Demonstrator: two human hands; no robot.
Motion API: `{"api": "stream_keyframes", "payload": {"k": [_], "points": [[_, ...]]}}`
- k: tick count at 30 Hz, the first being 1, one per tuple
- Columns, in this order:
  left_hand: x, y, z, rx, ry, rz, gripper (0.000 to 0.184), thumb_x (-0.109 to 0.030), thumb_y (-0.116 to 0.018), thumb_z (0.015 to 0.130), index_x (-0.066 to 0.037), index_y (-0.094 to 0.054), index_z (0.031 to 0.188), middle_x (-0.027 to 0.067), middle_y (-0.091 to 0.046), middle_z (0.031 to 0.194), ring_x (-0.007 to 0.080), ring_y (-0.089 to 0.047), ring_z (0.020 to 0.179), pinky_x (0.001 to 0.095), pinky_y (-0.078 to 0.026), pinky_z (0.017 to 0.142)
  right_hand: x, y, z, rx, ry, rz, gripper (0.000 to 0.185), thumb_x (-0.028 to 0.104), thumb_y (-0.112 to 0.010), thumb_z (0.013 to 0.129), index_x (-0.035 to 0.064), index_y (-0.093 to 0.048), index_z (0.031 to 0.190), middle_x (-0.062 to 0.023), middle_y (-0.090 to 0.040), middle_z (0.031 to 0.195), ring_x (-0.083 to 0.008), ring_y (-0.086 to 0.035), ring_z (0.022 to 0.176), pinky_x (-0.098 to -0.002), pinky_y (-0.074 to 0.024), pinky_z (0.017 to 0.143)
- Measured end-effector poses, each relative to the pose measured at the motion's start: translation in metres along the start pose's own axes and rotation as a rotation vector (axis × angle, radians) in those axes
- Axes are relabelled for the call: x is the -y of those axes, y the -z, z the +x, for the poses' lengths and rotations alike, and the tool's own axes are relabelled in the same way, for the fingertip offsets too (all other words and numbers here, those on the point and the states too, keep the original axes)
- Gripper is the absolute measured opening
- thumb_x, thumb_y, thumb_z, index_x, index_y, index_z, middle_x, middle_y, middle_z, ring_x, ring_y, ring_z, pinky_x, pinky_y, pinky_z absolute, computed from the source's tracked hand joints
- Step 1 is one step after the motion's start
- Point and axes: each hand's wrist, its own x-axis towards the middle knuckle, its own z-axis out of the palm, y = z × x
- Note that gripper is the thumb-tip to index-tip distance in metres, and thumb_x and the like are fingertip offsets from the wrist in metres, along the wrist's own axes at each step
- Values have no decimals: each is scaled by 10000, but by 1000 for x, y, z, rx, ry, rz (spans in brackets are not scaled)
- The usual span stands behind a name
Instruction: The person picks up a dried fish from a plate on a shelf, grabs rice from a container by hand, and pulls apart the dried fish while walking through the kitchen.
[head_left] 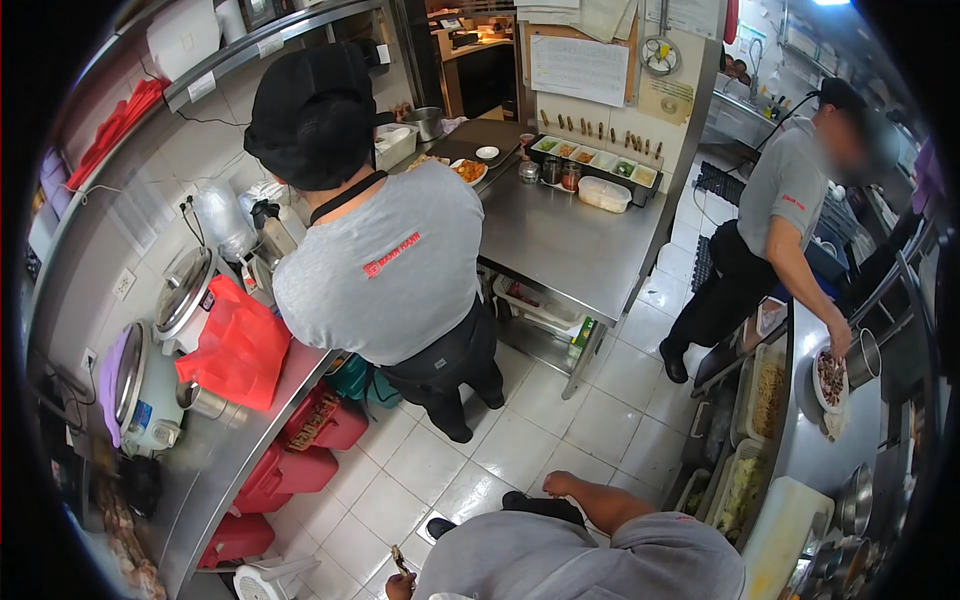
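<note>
At the bottom edge, my left hand (400, 586) is closed around a slim, shiny object with dark parts (400, 560); its exact kind is too small to tell. My right hand (560, 484) is bent in front of my grey shirt (560, 560), above the tiled floor. Its fingers look curled in, and whatever they may hold is hidden. Neither hand touches a counter. My dark shoes (440, 526) show between the two hands.
A co-worker in grey (400, 260) stands ahead beside a steel table (570, 250). Another co-worker (775, 200) reaches to an oval dish (830, 380) on the right counter. Red bins (300, 470) sit under the left counter (235, 440), which bears a red bag (235, 345).
</note>
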Motion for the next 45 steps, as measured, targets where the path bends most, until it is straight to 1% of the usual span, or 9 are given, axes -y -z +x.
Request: {"api": "stream_keyframes", "payload": {"k": [4, 16, 19, 22, 24, 31, 33, 36, 45], "points": [[1, 6, 1, 81, -148, -73, 375, -388, -585, 821, -39, -584, 686, 104, -539, 609, 232, -531, 580, 369, -426, 539, 5, 4, -7, -31, 29, 19, 242, 265, -534, 774, 68, -648, 855, -65, -658, 728, -175, -645, 623, -312, -514, 551], [-5, -2, -9, -65, -93, -11, 377, -392, -565, 828, -44, -590, 687, 109, -526, 619, 254, -521, 607, 394, -414, 560, 7, 8, -13, 17, -14, -61, 229, 263, -523, 767, 77, -638, 834, -44, -642, 671, -152, -593, 561, -298, -487, 527], [-7, -3, -9, -93, -165, -1, 377, -393, -560, 829, -45, -592, 688, 111, -523, 622, 260, -518, 613, 400, -411, 566, 6, 9, -14, 24, 21, -111, 228, 271, -515, 757, 82, -636, 796, -44, -635, 638, -158, -593, 549, -305, -484, 527], [-1, -8, -6, -126, -249, -21, 403, -418, -547, 830, -48, -590, 677, 115, -511, 622, 271, -512, 627, 412, -402, 582, -3, 2, -4, -49, 13, 35, 294, 278, -472, 743, 58, -635, 636, -81, -621, 595, -222, -604, 532, -369, -491, 543], [-2, -9, -8, -94, -155, -23, 396, -415, -549, 831, -49, -593, 687, 115, -515, 629, 266, -513, 628, 407, -402, 582, -4, 4, -1, -44, 55, -137, 237, 289, -514, 742, 87, -636, 743, -42, -628, 603, -173, -594, 531, -325, -487, 550], [-11, -25, -26, 7, 85, -10, 370, -404, -558, 832, -54, -604, 720, 114, -531, 654, 252, -515, 634, 391, -404, 583, 1, 13, -1, -32, 12, -39, 247, 294, -517, 743, 86, -640, 688, -41, -633, 613, -172, -598, 538, -330, -491, 569], [-15, -17, -13, -27, 82, 8, 372, -408, -564, 825, -53, -607, 722, 115, -536, 654, 252, -520, 635, 390, -407, 584, 5, 18, -2, -71, 164, -216, 259, 293, -516, 747, 83, -631, 649, -42, -629, 605, -174, -588, 519, -326, -488, 546], [-18, -10, -2, -50, 82, 25, 374, -414, -572, 815, -52, -611, 725, 117, -542, 656, 253, -527, 636, 388, -411, 585, 18, 26, -10, -10, 6, -82, 253, 290, -515, 754, 80, -636, 681, -46, -629, 613, -169, -586, 525, -318, -486, 530], [-24, -2, 10, -79, 101, 54, 386, -431, -596, 785, -50, -625, 732, 124, -560, 659, 253, -548, 640, 381, -424, 590, -4, 4, 17, -48, 52, -14, 251, 284, -529, 750, 58, -637, 732, -58, -633, 635, -167, -579, 509, -306, -484, 521]]}}
